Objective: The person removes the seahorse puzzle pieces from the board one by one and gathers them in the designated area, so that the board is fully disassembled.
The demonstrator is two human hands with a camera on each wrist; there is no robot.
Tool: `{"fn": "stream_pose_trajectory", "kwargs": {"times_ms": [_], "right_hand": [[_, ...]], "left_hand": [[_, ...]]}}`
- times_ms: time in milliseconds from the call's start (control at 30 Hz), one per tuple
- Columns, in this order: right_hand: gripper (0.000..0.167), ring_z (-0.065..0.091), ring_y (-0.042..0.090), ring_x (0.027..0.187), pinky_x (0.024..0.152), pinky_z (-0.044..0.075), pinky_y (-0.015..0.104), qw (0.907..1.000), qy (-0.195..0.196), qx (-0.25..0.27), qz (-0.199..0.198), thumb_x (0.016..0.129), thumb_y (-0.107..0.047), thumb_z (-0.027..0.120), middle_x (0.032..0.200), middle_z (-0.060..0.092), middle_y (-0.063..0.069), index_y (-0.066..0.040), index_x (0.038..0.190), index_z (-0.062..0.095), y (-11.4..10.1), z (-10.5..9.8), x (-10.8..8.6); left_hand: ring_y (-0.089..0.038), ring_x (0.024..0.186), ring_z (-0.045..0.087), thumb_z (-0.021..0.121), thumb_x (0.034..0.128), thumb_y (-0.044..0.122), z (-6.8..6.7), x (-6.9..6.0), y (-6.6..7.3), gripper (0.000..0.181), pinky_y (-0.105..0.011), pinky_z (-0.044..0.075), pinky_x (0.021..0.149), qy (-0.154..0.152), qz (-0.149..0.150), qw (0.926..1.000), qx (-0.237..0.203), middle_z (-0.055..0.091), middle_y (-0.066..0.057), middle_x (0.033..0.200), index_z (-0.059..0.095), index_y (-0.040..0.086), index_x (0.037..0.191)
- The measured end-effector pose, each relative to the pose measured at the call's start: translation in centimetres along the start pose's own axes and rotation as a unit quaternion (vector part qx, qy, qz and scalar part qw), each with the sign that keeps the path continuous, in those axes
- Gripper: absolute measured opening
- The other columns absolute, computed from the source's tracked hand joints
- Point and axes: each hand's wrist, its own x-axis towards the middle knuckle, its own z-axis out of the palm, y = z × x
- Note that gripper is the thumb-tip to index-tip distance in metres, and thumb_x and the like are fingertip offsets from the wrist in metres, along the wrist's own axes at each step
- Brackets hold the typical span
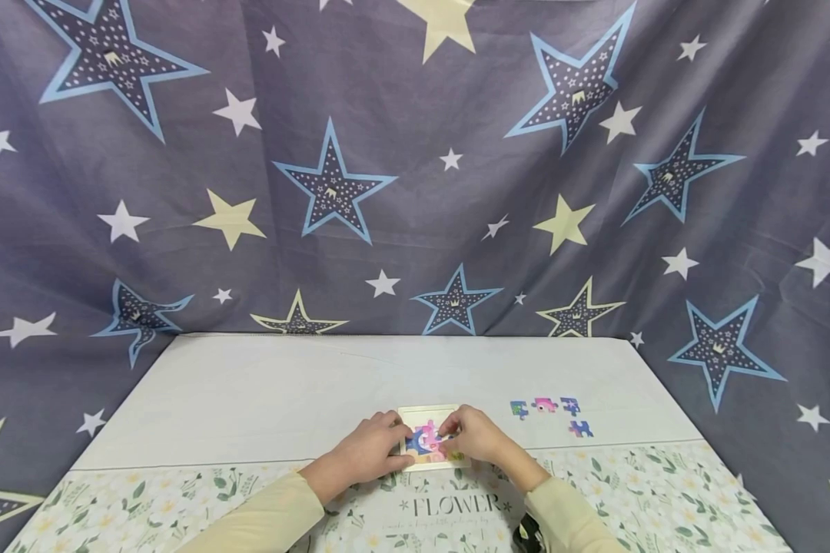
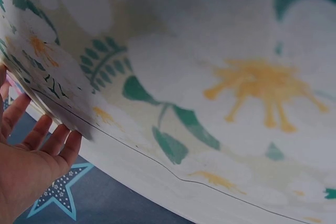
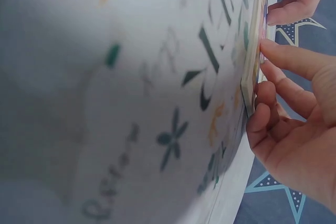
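A light-framed puzzle tray (image 1: 429, 465) lies on the table, with pink and blue pieces (image 1: 425, 439) inside it. The left hand (image 1: 372, 449) is at the tray's left side, its thumb by the lower left corner and its fingers on the left edge; in the left wrist view the left hand (image 2: 37, 156) has its fingers along the edge. The right hand (image 1: 476, 435) reaches over the tray's right part, thumb and index finger close together at the pieces. In the right wrist view the right hand (image 3: 299, 114) touches the tray (image 3: 252, 51); whether a piece is pinched is hidden.
Loose puzzle pieces lie right of the tray: a green-blue one (image 1: 519, 409), a pink one (image 1: 544, 404) and two blue ones (image 1: 570, 405), (image 1: 581, 428). A floral cloth (image 1: 650, 491) covers the near table. A starred curtain (image 1: 415, 253) hangs behind.
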Motion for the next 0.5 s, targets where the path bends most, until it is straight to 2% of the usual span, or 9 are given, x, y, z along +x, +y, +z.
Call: {"fn": "stream_pose_trajectory", "kwargs": {"times_ms": [500], "right_hand": [[0.010, 0.048, 0.014, 0.069, 0.058, 0.042, 0.024, 0.9999, -0.012, 0.012, -0.004, 0.077, -0.008, 0.074, 0.077, 0.056, 0.000, -0.009, 0.082, 0.066, 0.07, -0.20, 0.37]], "left_hand": [[-0.013, 0.099, 0.050, 0.057, 0.0890, 0.049, 0.08, -0.01, -0.02, 0.045, -0.037, 0.045, 0.088, 0.004, 0.001, 1.0000, 0.004, 0.053, 0.002, 0.112, 0.061, 0.016, 0.120]]}}
